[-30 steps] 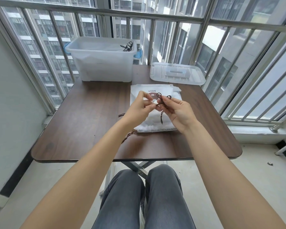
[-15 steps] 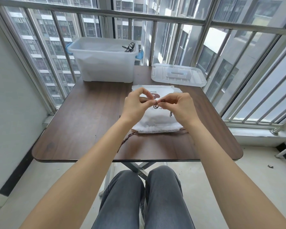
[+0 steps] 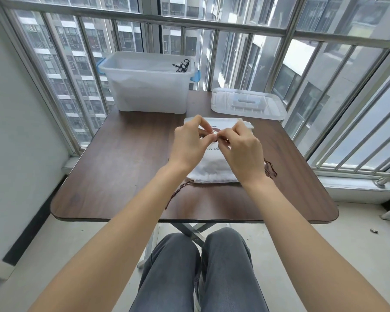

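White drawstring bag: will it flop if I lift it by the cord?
Probably: the white drawstring bag lies slack and wrinkled on the table, like soft cloth. Likely light, since it looks thin. Its brown cord trails limp and may snag.

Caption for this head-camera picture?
Left hand and right hand pinch a dark cord over a white bag on a table.

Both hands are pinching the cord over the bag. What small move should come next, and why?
Probably ease the hands apart to pull the cord snug. The left hand and right hand pinch the cord fingertip to fingertip above the bag, and brown ends trail slack at both sides of the bag.
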A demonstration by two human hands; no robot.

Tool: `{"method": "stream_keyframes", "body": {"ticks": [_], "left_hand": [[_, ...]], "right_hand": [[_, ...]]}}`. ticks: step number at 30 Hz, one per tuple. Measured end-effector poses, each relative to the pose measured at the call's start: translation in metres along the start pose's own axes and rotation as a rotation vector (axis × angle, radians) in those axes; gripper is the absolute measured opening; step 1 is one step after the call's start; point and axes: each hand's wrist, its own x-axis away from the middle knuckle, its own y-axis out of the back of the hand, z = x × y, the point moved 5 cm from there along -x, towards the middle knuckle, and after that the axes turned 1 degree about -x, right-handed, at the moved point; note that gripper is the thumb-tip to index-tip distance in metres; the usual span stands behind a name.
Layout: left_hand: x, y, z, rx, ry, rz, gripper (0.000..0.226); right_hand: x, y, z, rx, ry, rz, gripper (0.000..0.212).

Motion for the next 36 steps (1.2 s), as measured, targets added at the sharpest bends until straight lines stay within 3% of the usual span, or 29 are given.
{"method": "stream_keyframes", "body": {"ticks": [5,12,16,20,29,36], "left_hand": [[0.0,-0.002,0.008,-0.024,0.071,0.085,0.011],[-0.005,-0.006,0.028,0.091,0.302,0.21,0.021],[-0.004,-0.012,0.027,0.3,0.43,0.339,0.018],[-0.003,-0.01,0.03,0.524,0.524,0.363,0.018],[0.001,-0.005,0.029,0.248,0.39,0.177,0.008],[0.0,0.002,0.042,0.102,0.376,0.071,0.011]], "right_hand": [[0.012,-0.008,0.0,0.068,-0.032,-0.033,0.02],[0.02,-0.015,0.007,0.181,-0.005,-0.068,0.021],[0.02,-0.018,0.009,0.145,0.016,-0.076,0.013],[0.017,-0.015,0.007,0.114,-0.007,-0.09,0.017],[0.022,-0.014,-0.005,-0.036,-0.16,-0.013,0.021],[0.025,-0.007,-0.024,-0.139,-0.346,0.038,0.009]]}}
